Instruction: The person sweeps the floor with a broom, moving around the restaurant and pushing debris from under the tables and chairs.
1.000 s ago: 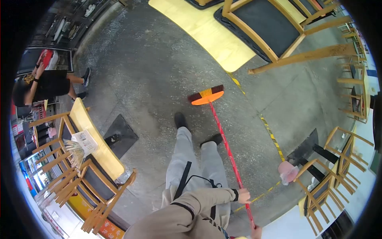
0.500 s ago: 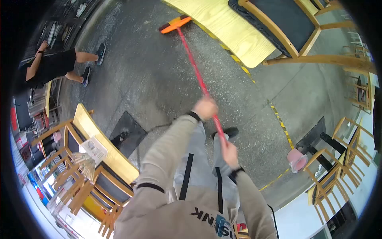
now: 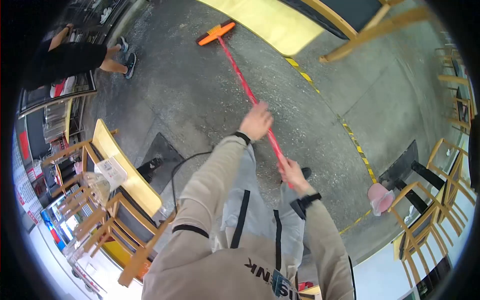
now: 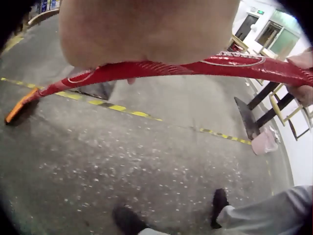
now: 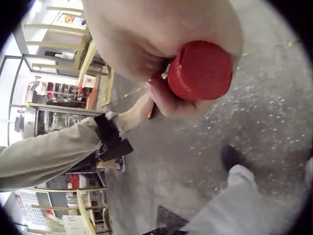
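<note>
A broom with a red handle slants away from me across the floor. Its orange head, with dark and yellow bristles, lies near the far yellow table. My left hand grips the handle partway along. Closer to my body, my right hand holds the handle near its top end. From the right wrist, the round red end of the handle sticks out of the curled fingers. The left wrist view has the palm over the red shaft, with the orange head at far left.
Pale scraps speckle the grey floor. A yellow table with an upturned chair stands ahead. Another table with chairs is at left, and a pink bin at right. Someone in dark clothes stands at upper left.
The broom has swung from right of my feet to far ahead on the left. Both hands moved forward with it; the last half second shows only a small shift.
</note>
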The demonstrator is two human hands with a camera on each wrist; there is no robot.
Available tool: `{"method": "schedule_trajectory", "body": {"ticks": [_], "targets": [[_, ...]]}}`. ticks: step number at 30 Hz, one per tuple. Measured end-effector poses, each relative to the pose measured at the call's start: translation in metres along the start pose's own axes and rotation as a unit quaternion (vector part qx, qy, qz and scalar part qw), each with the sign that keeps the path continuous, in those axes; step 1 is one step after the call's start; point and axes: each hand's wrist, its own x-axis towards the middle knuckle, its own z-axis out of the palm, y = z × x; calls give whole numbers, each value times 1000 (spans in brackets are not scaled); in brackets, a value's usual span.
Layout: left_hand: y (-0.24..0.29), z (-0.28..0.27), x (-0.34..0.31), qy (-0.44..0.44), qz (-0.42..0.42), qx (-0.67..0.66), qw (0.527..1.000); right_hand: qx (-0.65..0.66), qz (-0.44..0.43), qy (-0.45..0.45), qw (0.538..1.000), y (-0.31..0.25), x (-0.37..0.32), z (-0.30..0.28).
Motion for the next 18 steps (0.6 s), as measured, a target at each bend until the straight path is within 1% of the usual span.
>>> {"method": "schedule_trajectory", "body": {"ticks": [1,2,3,4,5,6,7,8,9,10,11,12,13,14,15,16,17,18], "targets": [[42,27,1,4,-22,-34,999,-34,-6,20,999,20,-23,-34],[91,19,7,3,20,-43,999,-64,-11,43,997,45,-49,-69],[145,52,7,62,-62,-143,986,-55,-9,37,998,79,-73,-111],[197,61,4,20,-19,-138,990,-41,-7,34,999,115,-98,-150],[253,48,8,-38,20,-138,990,-93,-10,65,994,138,-138,-180],[317,68,7,-3,-80,-242,967,-145,-13,99,984,160,-182,-210],[373,77,1,-12,-68,-288,955,-171,-15,141,975,206,-219,-249],[430,94,-8,-40,-9,-322,946,-198,-14,183,963,255,-257,-279],[475,76,-7,-58,39,-407,911,-268,-10,245,932,275,-309,-290],[522,76,-12,-104,97,-436,889,-301,37,257,918,298,-357,-303],[566,87,-19,-132,173,-458,862,-298,78,271,912,338,-399,-319],[605,91,-23,-160,223,-470,839,-323,150,301,885,357,-438,-319],[637,91,-30,-156,231,-481,831,-358,159,352,850,388,-472,-314],[664,90,-38,-151,236,-490,825,-394,166,398,812,406,-492,-313],[691,93,-46,-188,234,-472,829,-396,161,396,813,402,-498,-311],[710,99,-55,-225,231,-456,830,-389,176,409,807,389,-506,-296],[712,103,-58,-224,228,-456,831,-381,193,423,799,382,-510,-288],[715,107,-61,-224,218,-437,843,-386,194,422,797,386,-507,-291]]}}
